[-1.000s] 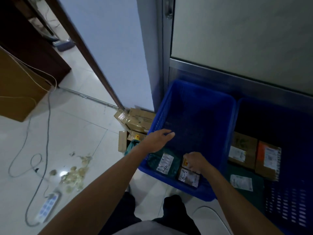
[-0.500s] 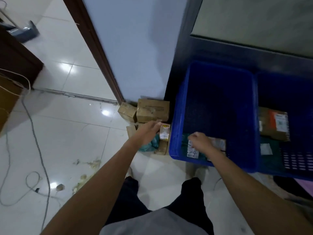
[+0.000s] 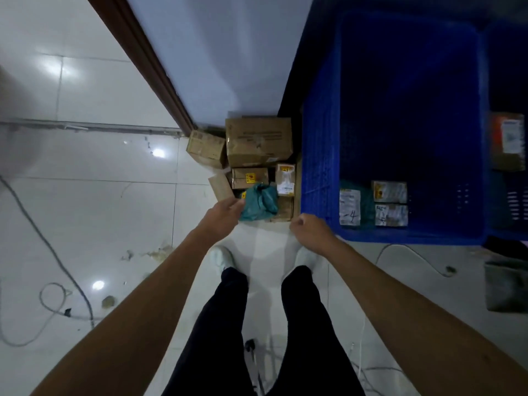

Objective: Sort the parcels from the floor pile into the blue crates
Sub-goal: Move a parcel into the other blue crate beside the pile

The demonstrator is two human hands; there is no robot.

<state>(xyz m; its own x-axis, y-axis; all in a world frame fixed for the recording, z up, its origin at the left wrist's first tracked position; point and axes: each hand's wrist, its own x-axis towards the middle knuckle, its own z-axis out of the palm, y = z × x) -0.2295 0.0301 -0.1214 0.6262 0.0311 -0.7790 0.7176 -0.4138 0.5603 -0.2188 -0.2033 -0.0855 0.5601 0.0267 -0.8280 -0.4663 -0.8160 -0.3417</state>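
A pile of parcels lies on the floor against the wall: a large cardboard box point(image 3: 258, 141), a smaller box point(image 3: 206, 148), a flat labelled box point(image 3: 250, 178), a white-labelled packet point(image 3: 285, 179) and a teal plastic bag point(image 3: 260, 202). My left hand point(image 3: 224, 214) reaches the bag's left edge, fingers apart, holding nothing. My right hand point(image 3: 310, 228) hovers just outside the near left corner of a blue crate point(image 3: 320, 155), fingers curled in, empty. Inside that crate lie a dark green parcel with a label marked 4 point(image 3: 350, 206) and two small labelled boxes point(image 3: 390, 202).
A second blue crate point(image 3: 514, 201) at the right holds an orange-and-brown parcel point(image 3: 508, 141). Cables point(image 3: 57, 270) trail over the white tiles at left, and another wire point(image 3: 411, 254) lies at right. Crumbs of debris point(image 3: 160, 251) dot the floor. My legs and shoes stand below the pile.
My right hand has come out of the blue crate, leaving the small boxes inside. My left hand has moved down to the teal bag. The camera has tilted downward.
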